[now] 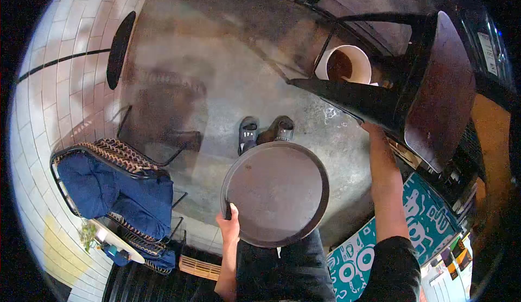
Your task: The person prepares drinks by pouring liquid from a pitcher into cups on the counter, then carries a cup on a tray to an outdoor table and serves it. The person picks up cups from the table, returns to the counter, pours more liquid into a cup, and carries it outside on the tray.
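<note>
My left hand [229, 224] grips the left rim of a large round brown serving tray [277, 193], thumb on top and the other fingers hidden beneath. The tray's flat face is bare apart from a small dark mark. My right arm stretches out to the right, where my right hand [371, 128] is closed at the lower edge of a black chair [347, 101]; its fingertips are partly hidden there. Beyond that chair stands a white bucket [361, 63] with something brown inside.
At left stands a woven chair [127, 158] with blue cushions, near a white brick wall [40, 90]. A dark wooden panel [442, 95] rises at right, above a teal patterned panel [358, 258]. My sandalled feet [248, 131] stand on the concrete floor [233, 85].
</note>
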`<act>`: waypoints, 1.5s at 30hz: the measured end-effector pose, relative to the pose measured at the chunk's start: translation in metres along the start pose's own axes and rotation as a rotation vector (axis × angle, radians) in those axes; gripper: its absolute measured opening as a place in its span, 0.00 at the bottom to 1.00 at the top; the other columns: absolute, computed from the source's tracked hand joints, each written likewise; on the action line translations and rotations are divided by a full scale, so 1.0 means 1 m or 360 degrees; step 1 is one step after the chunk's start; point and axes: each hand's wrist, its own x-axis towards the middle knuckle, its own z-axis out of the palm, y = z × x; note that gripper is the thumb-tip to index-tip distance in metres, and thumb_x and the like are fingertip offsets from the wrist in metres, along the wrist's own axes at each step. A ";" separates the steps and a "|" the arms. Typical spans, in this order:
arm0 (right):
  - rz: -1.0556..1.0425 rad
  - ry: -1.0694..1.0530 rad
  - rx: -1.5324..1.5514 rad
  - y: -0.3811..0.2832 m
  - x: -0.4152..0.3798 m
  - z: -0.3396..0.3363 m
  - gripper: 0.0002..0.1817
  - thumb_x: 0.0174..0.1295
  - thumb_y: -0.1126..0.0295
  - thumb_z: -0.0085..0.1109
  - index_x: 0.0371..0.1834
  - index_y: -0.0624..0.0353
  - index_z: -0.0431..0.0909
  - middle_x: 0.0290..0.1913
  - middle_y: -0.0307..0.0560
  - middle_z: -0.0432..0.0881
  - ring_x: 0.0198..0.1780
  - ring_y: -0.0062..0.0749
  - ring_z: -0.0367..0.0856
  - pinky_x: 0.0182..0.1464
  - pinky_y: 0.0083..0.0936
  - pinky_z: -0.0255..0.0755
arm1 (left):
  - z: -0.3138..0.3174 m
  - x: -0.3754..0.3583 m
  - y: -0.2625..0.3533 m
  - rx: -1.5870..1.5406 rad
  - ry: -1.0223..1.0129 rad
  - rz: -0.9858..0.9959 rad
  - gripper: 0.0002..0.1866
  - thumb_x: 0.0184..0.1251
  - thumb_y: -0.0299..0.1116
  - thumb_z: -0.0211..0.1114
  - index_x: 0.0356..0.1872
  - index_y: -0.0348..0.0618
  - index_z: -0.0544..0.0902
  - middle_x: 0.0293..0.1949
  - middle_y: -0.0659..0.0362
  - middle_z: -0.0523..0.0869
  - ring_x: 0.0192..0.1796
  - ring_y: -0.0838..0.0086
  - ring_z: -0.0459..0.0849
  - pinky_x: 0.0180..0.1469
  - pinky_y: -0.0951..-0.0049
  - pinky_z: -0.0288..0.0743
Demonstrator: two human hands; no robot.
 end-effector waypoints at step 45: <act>-0.0405 0.0682 0.1904 -0.008 -0.779 -0.138 0.20 0.76 0.63 0.44 0.24 0.60 0.69 0.26 0.42 0.75 0.31 0.26 0.77 0.36 0.25 0.72 | -0.027 -0.284 0.115 0.1372 -0.1379 0.1035 0.56 0.51 0.62 0.72 0.66 0.23 0.57 0.65 0.40 0.66 0.65 0.56 0.68 0.59 0.56 0.72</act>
